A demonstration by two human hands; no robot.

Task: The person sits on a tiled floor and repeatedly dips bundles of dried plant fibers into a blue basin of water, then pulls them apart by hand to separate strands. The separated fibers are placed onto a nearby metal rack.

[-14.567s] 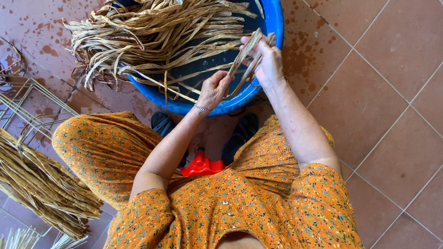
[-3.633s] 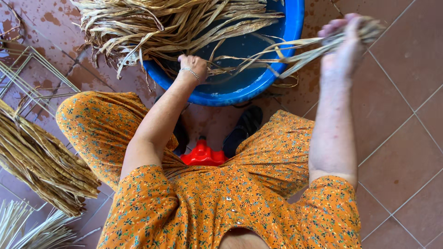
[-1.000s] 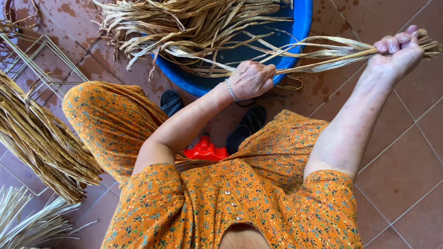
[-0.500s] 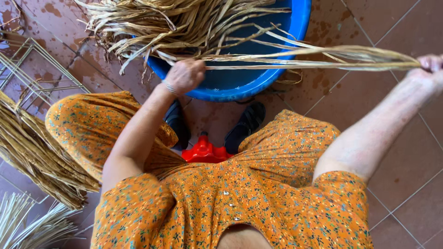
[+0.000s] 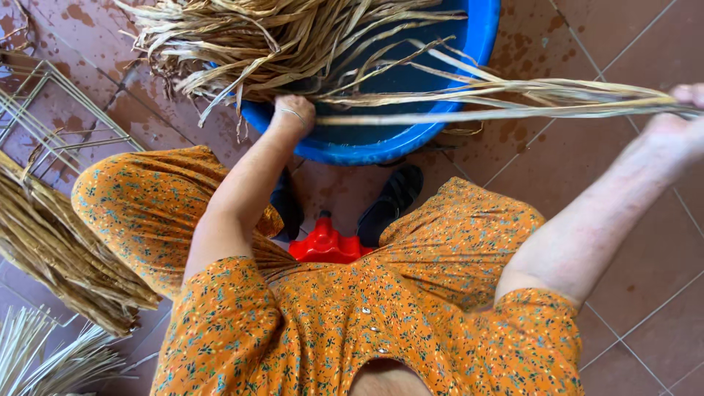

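A blue basin (image 5: 381, 143) on the tiled floor holds a heap of tan dried reed strips (image 5: 279, 37). My left hand (image 5: 292, 114) rests at the basin's near rim, pinching the near end of a long bundle of strips (image 5: 499, 99). That bundle stretches level to the right. My right hand (image 5: 678, 121) is at the frame's right edge, arm flung wide, closed on the bundle's far end. I sit in an orange flowered dress, knees apart, black shoes under me.
A red plastic stool (image 5: 326, 246) shows between my legs. A thick bundle of dried reeds (image 5: 59, 249) lies at my left on a wire rack (image 5: 51, 110). Pale thin stalks (image 5: 44, 359) fan out at bottom left. Wet red floor tiles (image 5: 645, 308) surround me.
My right hand has pulled the strips further out to the right, drawing them taut and level. My left hand has stayed at the basin rim, gripping the near end.
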